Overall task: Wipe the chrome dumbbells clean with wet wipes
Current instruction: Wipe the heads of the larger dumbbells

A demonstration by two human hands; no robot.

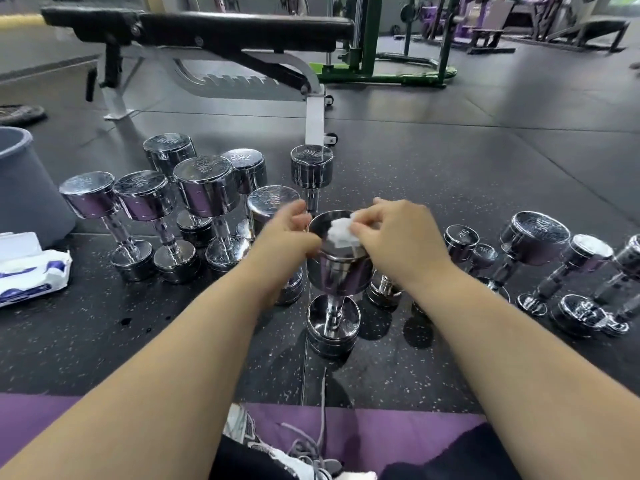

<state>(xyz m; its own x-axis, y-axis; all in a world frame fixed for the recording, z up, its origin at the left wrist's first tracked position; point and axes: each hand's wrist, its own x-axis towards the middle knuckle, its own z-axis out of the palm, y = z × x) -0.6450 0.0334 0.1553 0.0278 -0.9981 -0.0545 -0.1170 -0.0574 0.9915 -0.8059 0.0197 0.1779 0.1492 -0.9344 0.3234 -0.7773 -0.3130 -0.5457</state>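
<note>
A chrome dumbbell (337,271) stands upright on the black rubber floor right in front of me. My left hand (285,233) grips the left rim of its top head. My right hand (398,233) pinches a crumpled white wet wipe (341,232) against the flat top face. Several chrome dumbbells (204,188) stand upright in a cluster to the left. More chrome dumbbells (533,237) stand and lean in a row to the right. An open wet wipe pack (31,271) lies at the far left.
A grey bin (24,188) stands at the left edge behind the pack. A black adjustable bench (207,32) on a white frame stands behind the dumbbells, and a green rack (381,67) beyond it. A purple mat (381,424) and my shoe (273,448) lie at the bottom.
</note>
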